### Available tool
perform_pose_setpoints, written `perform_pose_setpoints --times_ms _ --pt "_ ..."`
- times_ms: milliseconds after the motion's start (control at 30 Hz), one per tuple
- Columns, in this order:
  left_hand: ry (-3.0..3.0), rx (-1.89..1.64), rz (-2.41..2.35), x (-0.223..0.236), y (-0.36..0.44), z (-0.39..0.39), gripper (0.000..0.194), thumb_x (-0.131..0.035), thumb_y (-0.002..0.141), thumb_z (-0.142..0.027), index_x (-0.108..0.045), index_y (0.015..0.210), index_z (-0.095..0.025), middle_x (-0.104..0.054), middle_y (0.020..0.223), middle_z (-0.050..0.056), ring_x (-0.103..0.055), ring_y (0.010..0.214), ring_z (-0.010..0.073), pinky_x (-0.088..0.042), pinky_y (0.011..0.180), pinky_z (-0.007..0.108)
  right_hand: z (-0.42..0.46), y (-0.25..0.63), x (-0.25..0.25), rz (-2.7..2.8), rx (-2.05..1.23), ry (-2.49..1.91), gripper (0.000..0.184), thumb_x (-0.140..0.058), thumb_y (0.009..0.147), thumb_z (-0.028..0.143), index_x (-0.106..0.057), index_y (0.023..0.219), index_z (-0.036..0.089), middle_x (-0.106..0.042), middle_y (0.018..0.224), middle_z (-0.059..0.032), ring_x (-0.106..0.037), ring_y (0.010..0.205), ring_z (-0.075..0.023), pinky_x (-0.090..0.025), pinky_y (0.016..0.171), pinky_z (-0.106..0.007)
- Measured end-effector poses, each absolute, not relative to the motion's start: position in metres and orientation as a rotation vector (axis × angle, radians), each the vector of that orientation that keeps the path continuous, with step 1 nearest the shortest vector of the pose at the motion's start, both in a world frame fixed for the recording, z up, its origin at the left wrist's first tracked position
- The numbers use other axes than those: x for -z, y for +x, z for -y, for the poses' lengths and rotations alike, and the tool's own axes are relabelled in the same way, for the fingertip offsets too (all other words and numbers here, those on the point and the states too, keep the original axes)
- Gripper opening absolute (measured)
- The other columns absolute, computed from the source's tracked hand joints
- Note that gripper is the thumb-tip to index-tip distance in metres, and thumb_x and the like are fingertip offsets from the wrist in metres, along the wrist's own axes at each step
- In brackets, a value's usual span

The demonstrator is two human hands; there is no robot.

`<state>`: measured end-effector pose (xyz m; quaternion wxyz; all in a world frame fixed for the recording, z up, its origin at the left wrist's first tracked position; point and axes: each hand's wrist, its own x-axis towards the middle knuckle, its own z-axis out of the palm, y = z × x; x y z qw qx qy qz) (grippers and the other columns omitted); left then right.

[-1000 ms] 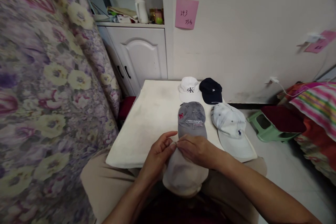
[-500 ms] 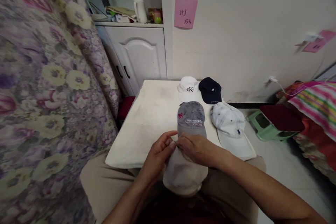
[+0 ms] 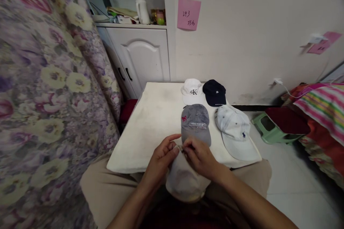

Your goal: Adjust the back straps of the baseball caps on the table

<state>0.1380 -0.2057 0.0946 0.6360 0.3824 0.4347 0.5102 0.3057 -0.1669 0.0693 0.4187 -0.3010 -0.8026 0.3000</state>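
Both my hands work at the upper edge of a beige cap (image 3: 185,182) held over my lap. My left hand (image 3: 164,155) pinches that edge between thumb and fingers. Close against it, my right hand (image 3: 200,157) grips what looks like the cap's strap; its fingers partly cover the spot. Just beyond lies a grey cap (image 3: 195,123) with red and white stitching. A pale blue-white cap (image 3: 235,132) rests to its right. Farther back sit a white cap (image 3: 192,91) with black letters and a navy cap (image 3: 214,93).
The caps lie on a cream-covered table (image 3: 150,118) in front of my knees. A flowered curtain (image 3: 53,107) hangs at left, beside a white cabinet (image 3: 145,55). To the right are a green stool (image 3: 266,127) and a bed with a striped cover (image 3: 322,105).
My right hand has turned and its forearm has dropped lower, showing more of the beige cap's edge. My left hand keeps its pinch. The other caps stay put.
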Motion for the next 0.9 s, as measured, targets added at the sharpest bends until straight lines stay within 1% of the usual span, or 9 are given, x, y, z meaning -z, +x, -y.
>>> perform_pose_setpoints --times_ms 100,200,367,500,600,700,833,900 --pt "0.919 -1.138 -1.007 -0.098 0.135 0.207 0.048 -0.071 0.081 -0.038 -0.060 0.124 -0.021 -0.045 0.074 -0.004 -0.041 0.062 0.0100 -0.029 0.055 0.021 0.164 0.312 -0.080 2.114 -0.818 -0.654 0.020 -0.047 0.092 0.012 -0.056 0.108 0.020 -0.065 0.094 -0.0050 -0.061 0.084 -0.0176 -0.048 0.075 -0.030" --pt "0.974 -1.104 -1.034 -0.100 0.134 0.207 0.048 -0.070 0.082 -0.038 -0.060 0.125 -0.022 -0.046 0.073 -0.004 -0.040 0.061 0.0103 -0.028 0.055 0.022 0.160 0.319 -0.091 2.199 -0.886 -0.603 0.023 -0.046 0.091 0.010 -0.057 0.109 0.021 -0.067 0.097 -0.0047 -0.062 0.083 -0.0163 -0.049 0.074 -0.028" --pt "0.982 -1.108 -1.014 -0.097 0.134 0.206 0.045 -0.069 0.082 -0.035 -0.062 0.124 -0.022 -0.044 0.071 -0.004 -0.039 0.062 0.0103 -0.028 0.056 0.022 0.156 0.324 -0.103 2.353 -0.794 -0.609 0.024 -0.054 0.083 0.009 -0.055 0.104 0.020 -0.063 0.089 -0.0027 -0.059 0.078 -0.0164 -0.047 0.070 -0.028" --pt "1.000 -1.092 -1.000 -0.092 0.135 0.205 0.045 -0.068 0.082 -0.035 -0.062 0.124 -0.021 -0.047 0.073 -0.003 -0.043 0.065 0.0118 -0.031 0.059 0.023 0.154 0.325 -0.107 2.426 -0.717 -0.618 0.025 -0.054 0.076 0.006 -0.052 0.097 0.020 -0.058 0.084 -0.0012 -0.055 0.073 -0.0155 -0.045 0.067 -0.027" --pt "1.097 -1.060 -1.040 -0.095 0.137 0.206 0.042 -0.064 0.085 -0.035 -0.061 0.124 -0.021 -0.050 0.075 -0.002 -0.046 0.066 0.0131 -0.033 0.060 0.024 0.153 0.324 -0.108 2.428 -0.720 -0.655 0.025 -0.056 0.073 0.007 -0.052 0.094 0.020 -0.057 0.078 0.0009 -0.052 0.067 -0.0144 -0.042 0.062 -0.026" --pt "1.247 -1.029 -1.134 -0.102 0.139 0.209 0.042 -0.064 0.085 -0.034 -0.060 0.125 -0.021 -0.054 0.076 -0.001 -0.048 0.068 0.0143 -0.035 0.061 0.024 0.153 0.323 -0.106 2.371 -0.893 -0.690 0.020 -0.060 0.074 0.009 -0.053 0.089 0.020 -0.056 0.071 0.0035 -0.051 0.062 -0.0124 -0.039 0.056 -0.023" --pt "1.266 -1.023 -1.146 -0.104 0.139 0.211 0.043 -0.066 0.083 -0.034 -0.059 0.123 -0.021 -0.059 0.076 0.000 -0.052 0.069 0.0156 -0.038 0.063 0.025 0.153 0.323 -0.103 2.157 -1.424 -0.740 0.009 -0.059 0.082 0.013 -0.054 0.086 0.019 -0.056 0.064 0.0056 -0.053 0.052 -0.0097 -0.039 0.048 -0.020" --pt "1.236 -1.022 -1.119 -0.102 0.138 0.211 0.041 -0.066 0.084 -0.035 -0.059 0.122 -0.021 -0.058 0.076 0.000 -0.052 0.067 0.0149 -0.038 0.061 0.025 0.154 0.324 -0.105 2.094 -1.533 -0.765 0.007 -0.058 0.084 0.013 -0.054 0.086 0.019 -0.057 0.064 0.0054 -0.053 0.051 -0.0093 -0.039 0.046 -0.019"
